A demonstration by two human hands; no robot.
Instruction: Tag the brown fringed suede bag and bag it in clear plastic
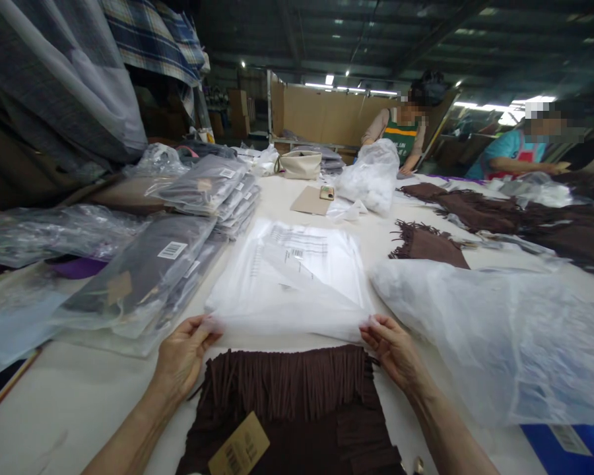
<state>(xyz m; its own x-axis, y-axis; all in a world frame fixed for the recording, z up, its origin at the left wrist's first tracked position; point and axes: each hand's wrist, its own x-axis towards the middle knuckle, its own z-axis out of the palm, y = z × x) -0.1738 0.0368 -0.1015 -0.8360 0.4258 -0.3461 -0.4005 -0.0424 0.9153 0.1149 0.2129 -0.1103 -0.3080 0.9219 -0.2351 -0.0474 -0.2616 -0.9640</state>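
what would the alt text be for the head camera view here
A person's left hand and right hand pinch the near corners of a clear plastic bag on a pale table, just above a brown fringed garment with a cardboard tag. Stacks of bagged garments lie left; two people work at the far end.

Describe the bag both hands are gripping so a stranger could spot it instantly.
On the long pale table, look just beyond the brown fringed garment nearest the camera. The clear plastic bag lies flat there, its near edge pinched by the left hand and right hand. Unlike the stacked bags to the left, it holds no garment and shows printed text.
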